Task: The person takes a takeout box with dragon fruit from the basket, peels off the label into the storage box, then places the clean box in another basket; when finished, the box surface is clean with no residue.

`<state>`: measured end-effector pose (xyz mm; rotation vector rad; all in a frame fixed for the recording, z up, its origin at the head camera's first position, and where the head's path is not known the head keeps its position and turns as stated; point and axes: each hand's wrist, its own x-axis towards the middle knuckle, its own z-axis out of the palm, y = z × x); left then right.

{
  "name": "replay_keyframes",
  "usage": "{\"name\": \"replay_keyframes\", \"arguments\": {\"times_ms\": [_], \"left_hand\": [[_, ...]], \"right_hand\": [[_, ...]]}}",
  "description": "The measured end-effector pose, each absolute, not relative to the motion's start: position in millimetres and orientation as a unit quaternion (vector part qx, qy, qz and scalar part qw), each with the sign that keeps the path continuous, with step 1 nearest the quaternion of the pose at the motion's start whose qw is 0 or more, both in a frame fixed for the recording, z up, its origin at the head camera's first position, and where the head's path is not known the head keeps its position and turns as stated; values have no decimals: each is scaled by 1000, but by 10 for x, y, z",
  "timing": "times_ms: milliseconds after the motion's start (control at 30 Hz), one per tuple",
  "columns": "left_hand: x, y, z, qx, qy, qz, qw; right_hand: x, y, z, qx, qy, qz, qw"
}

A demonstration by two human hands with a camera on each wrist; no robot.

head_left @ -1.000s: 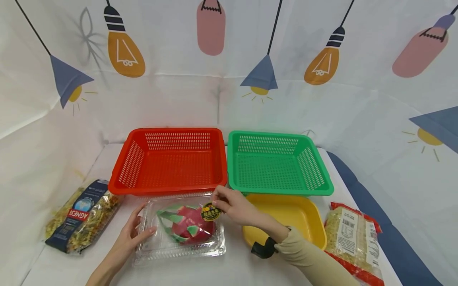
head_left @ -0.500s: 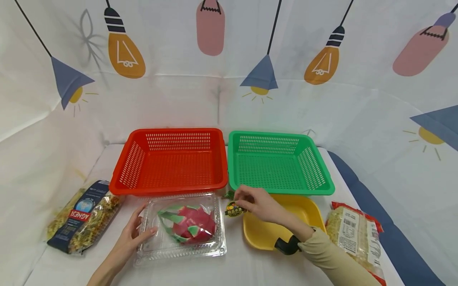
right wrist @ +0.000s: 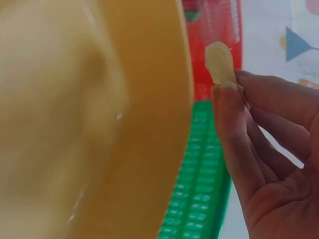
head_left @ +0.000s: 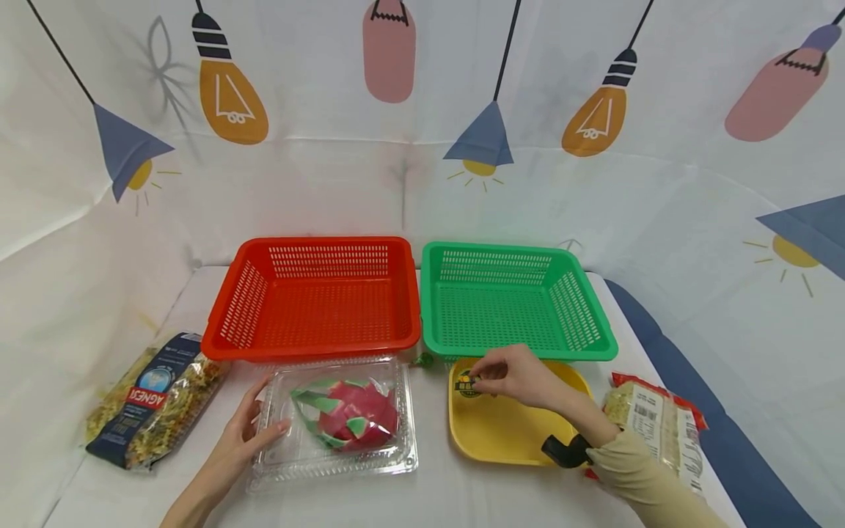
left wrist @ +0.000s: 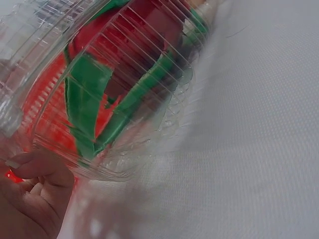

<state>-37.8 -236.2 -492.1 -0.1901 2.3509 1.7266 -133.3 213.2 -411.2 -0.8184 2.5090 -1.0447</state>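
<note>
A clear plastic clamshell box lies on the white table with a pink dragon fruit inside, its scales green-tipped. My left hand holds the box at its left side, thumb over the lid's edge; in the left wrist view the fingers are at the box corner. Between thumb and forefinger, my right hand pinches a small round black-and-gold sticker. That hand hovers over the yellow tray. From the right wrist, the sticker's pale back shows, slightly curled.
Behind stand a red basket and a green basket, side by side. An Agnesi pasta bag lies at left, a red-edged bag of pale grain or pasta at right. Something small and green sits by the baskets' front edge.
My right hand has moved right with the sticker, from the box's upper right corner across to above the yellow tray. The left hand and the box have stayed in place.
</note>
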Motion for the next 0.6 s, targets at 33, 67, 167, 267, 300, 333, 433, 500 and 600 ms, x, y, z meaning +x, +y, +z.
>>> {"name": "replay_keyframes", "arguments": {"times_ms": [33,67,167,267,300,333,433,500,600], "left_hand": [[-378,-2362,-4920,-64,799,587,109],[-377,-2363,-4918,-64,801,586,109],[-379,-2366,-4916,-63,803,582,107],[-382,-2370,-4918,-61,805,580,107],[-381,-2372,-4920,-60,804,581,108],[-381,-2372,-4921,-59,803,583,110],[-377,-2377,-4924,-59,801,585,117],[-375,-2379,-4923,-59,798,587,121],[-374,-2383,-4920,-61,800,585,122]], "right_hand": [[-1335,2164,-4121,-288,875,-358,152],[-1335,2189,-4136,-291,876,-352,154],[-1344,2244,-4196,-305,877,-335,160],[-1369,2272,-4280,-314,884,-309,158],[-1382,2279,-4311,-318,886,-299,154],[-1396,2283,-4341,-320,890,-289,151],[-1435,2289,-4424,-330,895,-264,142],[-1454,2288,-4469,-336,897,-250,143],[-1469,2282,-4521,-347,897,-232,145]]}}
